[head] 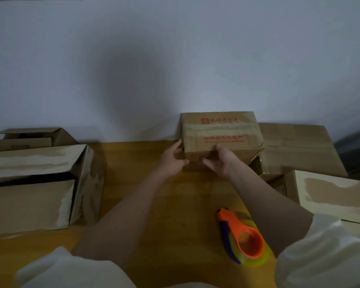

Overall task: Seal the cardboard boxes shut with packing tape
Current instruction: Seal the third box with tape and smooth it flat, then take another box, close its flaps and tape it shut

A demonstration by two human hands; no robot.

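**Two hands on a taped box**

Small brown box (220,135) with red writing, just right of the middle of the frame, at the far edge of the table (146,183) and close to the wall (175,59). Shiny clear tape across its top and down its right end. Lifted or resting on something below? Hard to tell.

Left hand (174,161) on the box's near left corner: thumb up on the left side, fingers curled in under the front, a snug grip on the box. Right hand (221,163) on the near front: thumb pressed up at the top edge, fingers stretched out to the left under the box, palm up. Bare arms reaching in from the bottom of the frame, white sleeves (324,252) pushed up.

Orange tape holder (242,235) with a blue handle and a roll of clear tape lying flat on the table, lower right, just beside the right arm.

Flat cardboard (297,146) to the right of the box, touching it or almost. Pale box (337,196) at the right edge. Big open box (37,188) with flaps up on the left. Smaller open box (31,138) behind it, in the middle left.
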